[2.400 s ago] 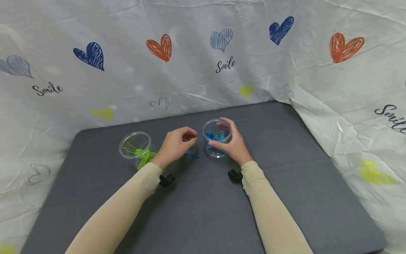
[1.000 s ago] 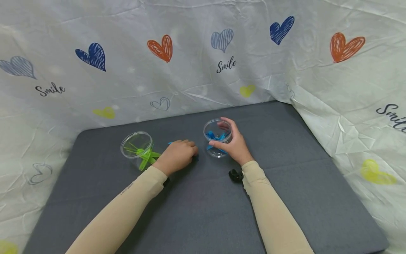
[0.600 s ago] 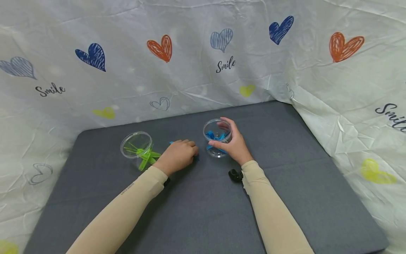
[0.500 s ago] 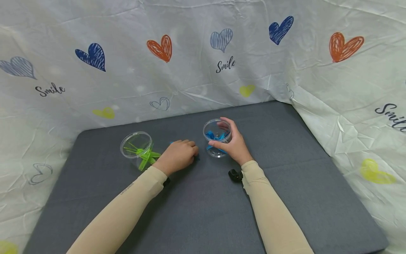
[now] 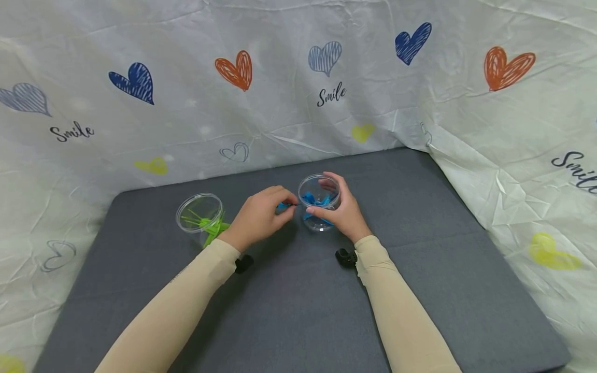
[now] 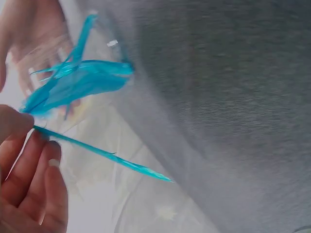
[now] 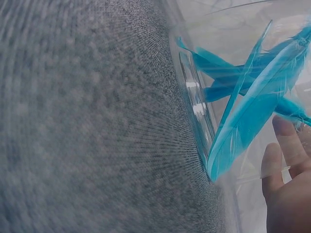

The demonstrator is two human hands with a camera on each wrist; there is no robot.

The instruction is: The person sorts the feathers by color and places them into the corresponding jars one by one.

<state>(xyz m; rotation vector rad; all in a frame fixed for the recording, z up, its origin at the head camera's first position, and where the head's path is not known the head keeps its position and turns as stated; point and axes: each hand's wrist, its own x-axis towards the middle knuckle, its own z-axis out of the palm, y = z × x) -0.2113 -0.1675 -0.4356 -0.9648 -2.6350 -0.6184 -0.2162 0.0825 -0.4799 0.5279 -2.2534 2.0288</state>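
My left hand (image 5: 261, 215) pinches a thin blue feather (image 6: 104, 154) between thumb and fingertips, just left of a clear plastic jar (image 5: 319, 228). In the left wrist view the feather's narrow shaft runs out from the fingers. My right hand (image 5: 344, 210) is curled round the right side of that jar, thumb in front and fingers behind. Several blue feathers (image 7: 250, 111) lie crossed inside it, seen through the wall. The jar stands upright and open-topped on the table.
A second clear jar (image 5: 200, 195) stands to the left, holding bright green feathers (image 5: 213, 228), partly hidden by the left wrist. Under everything is a dark grey table (image 5: 298, 305). A white cloth (image 5: 280, 119) printed with hearts hangs behind and at the sides.
My left hand went down to a blue feather on the table, stayed low there, and has now risen to the jar's rim with the feather pinched. The right hand and jar stay put.
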